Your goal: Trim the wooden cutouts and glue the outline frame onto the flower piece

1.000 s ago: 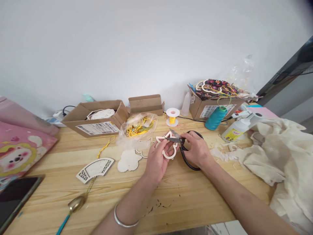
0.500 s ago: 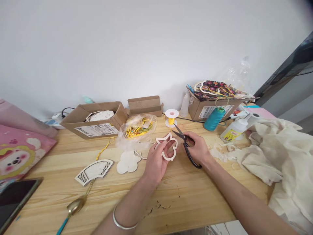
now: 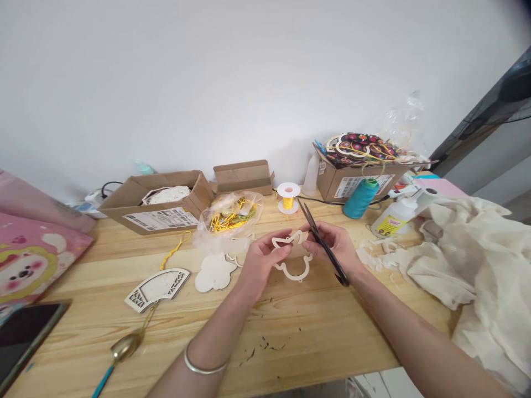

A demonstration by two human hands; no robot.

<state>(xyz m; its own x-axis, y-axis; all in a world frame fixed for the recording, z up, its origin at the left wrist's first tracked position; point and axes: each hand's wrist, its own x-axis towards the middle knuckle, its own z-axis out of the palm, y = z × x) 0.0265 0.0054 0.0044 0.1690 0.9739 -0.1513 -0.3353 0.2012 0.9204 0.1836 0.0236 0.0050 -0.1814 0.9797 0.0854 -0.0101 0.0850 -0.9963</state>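
Note:
Between my two hands is a pale wooden cut-out frame (image 3: 297, 276) with a wavy outline and two points at its top. My left hand (image 3: 264, 260) grips its left side with thumb and fingers. My right hand (image 3: 334, 243) holds black-handled scissors (image 3: 318, 235), their blades pointing up and away, while its thumb and fingertips touch the frame's right side. Left of my hands lies a flower-shaped pale piece (image 3: 214, 272). Farther left is a fan-shaped wooden piece (image 3: 157, 288) with a yellow cord loop (image 3: 176, 250).
A spool of yellow thread (image 3: 287, 199), a teal thread cone (image 3: 362, 198) and a glue bottle (image 3: 394, 217) stand behind. Cardboard boxes (image 3: 161, 217) line the wall, near a plastic bag of cords (image 3: 232, 216). Cream cloth (image 3: 489, 265) covers the right; a spoon (image 3: 124, 347) and phone (image 3: 29, 342) lie left.
My right hand has moved left with the scissors and now touches the frame too. The scissors have turned, and the frame has shifted slightly right and toward me.

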